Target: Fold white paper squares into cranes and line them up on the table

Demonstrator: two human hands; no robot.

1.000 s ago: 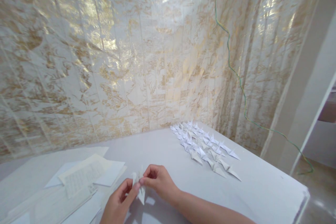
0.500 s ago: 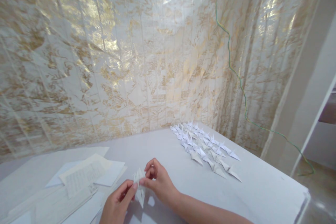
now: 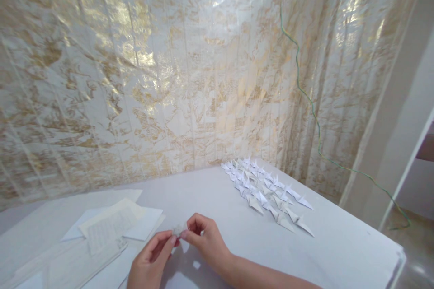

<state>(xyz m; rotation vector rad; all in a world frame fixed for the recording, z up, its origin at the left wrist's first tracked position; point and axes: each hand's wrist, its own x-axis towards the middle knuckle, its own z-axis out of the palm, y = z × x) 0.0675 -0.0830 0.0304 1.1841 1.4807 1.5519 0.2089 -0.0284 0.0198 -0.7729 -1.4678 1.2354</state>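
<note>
A small piece of folded white paper is pinched between my two hands, just above the table. My left hand grips its left side between thumb and fingers. From the right, the thumb and curled fingers of my right hand close on its other side. Fingertips cover much of the paper, so its exact fold is hard to make out. Several folded paper cranes stand in rows on the table to the right of my hands.
Loose paper sheets, some printed, lie overlapping at the left of the white table. A gold-patterned curtain hangs behind it. A thin green wire runs down the curtain, past the table's right edge.
The folded paper stood tall and pointed between my fingers; now it looks shorter, tipped or folded over. My right hand has lowered slightly and its fingers have closed on the paper.
</note>
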